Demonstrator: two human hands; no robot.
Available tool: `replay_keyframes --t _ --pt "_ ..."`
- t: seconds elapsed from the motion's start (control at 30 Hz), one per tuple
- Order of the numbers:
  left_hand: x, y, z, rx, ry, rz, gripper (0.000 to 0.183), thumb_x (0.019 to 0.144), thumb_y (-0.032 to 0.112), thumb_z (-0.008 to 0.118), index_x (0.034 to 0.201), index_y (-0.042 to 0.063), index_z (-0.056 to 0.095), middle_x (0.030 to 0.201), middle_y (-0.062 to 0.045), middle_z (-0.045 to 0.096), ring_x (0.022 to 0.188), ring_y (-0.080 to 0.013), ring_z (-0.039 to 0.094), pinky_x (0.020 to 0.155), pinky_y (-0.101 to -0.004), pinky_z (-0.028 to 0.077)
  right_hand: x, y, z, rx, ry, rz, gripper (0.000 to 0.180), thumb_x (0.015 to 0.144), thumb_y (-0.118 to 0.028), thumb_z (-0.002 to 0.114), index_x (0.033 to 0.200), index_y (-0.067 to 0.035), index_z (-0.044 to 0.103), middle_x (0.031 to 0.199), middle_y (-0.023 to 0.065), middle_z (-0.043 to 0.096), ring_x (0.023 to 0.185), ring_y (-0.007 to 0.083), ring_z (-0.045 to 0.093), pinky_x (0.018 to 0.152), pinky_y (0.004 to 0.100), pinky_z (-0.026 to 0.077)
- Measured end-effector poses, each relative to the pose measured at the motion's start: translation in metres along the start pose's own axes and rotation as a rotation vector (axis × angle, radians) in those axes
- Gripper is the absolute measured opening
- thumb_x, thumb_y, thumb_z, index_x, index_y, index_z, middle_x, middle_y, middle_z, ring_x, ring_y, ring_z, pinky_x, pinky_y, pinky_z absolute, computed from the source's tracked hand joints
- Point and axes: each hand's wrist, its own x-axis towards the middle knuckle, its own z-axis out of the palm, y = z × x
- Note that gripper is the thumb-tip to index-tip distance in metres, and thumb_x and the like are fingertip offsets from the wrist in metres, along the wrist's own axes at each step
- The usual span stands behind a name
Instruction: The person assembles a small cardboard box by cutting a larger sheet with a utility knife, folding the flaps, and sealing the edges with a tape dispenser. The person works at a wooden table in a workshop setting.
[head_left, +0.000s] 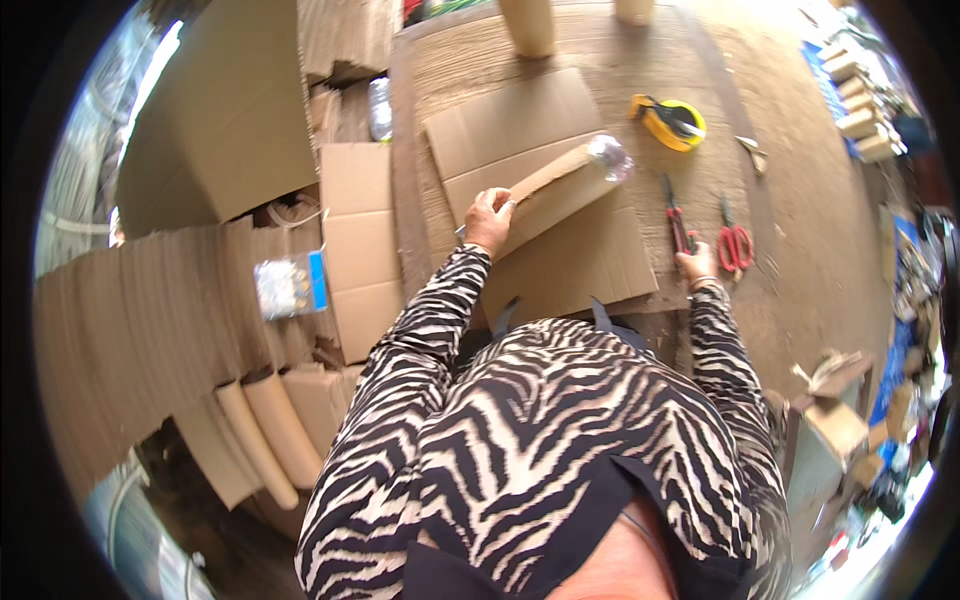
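On a wooden table lies a scored sheet of cardboard (570, 262), and across it a folded cardboard piece (559, 196) with clear plastic (613, 157) showing at its upper right end. My left hand (491, 217) rests on the lower left end of this piece; its thumb and fingertips are close together. My right hand (699, 262) is on the red handles of a pointed hand tool (677, 225), perhaps pliers or a cutter, lying by the sheet's right edge. Just right of that hand is a pair of red-handled scissors (733, 244). A yellow tape measure or tape dispenser (669, 122) lies farther up.
Two cardboard tubes (531, 30) (634, 9) stand at the table's far side. Stacked cardboard (150, 337) fills the left, bearing a plastic packet (290, 286). More tubes (281, 427) lean at lower left. A plastic bottle (380, 110) lies beyond the table's left edge. A box (829, 435) stands at lower right.
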Motion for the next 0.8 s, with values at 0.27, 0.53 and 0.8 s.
replay_keyframes --t 0.27,0.53,0.8 --pt "-0.068 -0.105 -0.03 -0.446 0.504 -1.116 0.025 0.091 0.028 0.063 0.103 0.007 0.059 0.08 -0.004 0.059 0.069 -0.0175 0.055 0.059 -0.0348 0.043 0.03 -0.094 -0.047 -0.376 0.239 -0.5 0.064 0.076 -0.025 0.074 0.131 -0.005 0.047 0.122 0.0215 0.054 0.116 0.0374 0.05 0.098 0.0444 0.042" --pt "-0.047 -0.119 -0.003 0.21 0.369 -0.596 0.036 0.081 0.008 0.064 0.116 0.016 0.062 0.116 -0.012 0.056 0.108 -0.0293 0.055 0.09 -0.0379 0.048 -0.052 -0.255 -0.002 -0.319 -0.007 -0.993 0.061 0.073 -0.013 0.073 0.129 -0.009 0.05 0.127 0.017 0.05 0.121 0.0347 0.045 0.104 0.0432 0.037" --pt "-0.064 -0.233 -0.094 0.171 0.362 -0.583 0.01 0.083 0.013 0.062 0.088 0.009 0.07 0.081 -0.011 0.068 0.073 -0.0249 0.065 0.069 -0.0374 0.051 -0.085 -0.29 0.014 -0.379 -0.056 -0.971 0.06 0.071 -0.011 0.075 0.127 -0.009 0.052 0.128 0.0155 0.049 0.12 0.0347 0.045 0.103 0.0424 0.038"
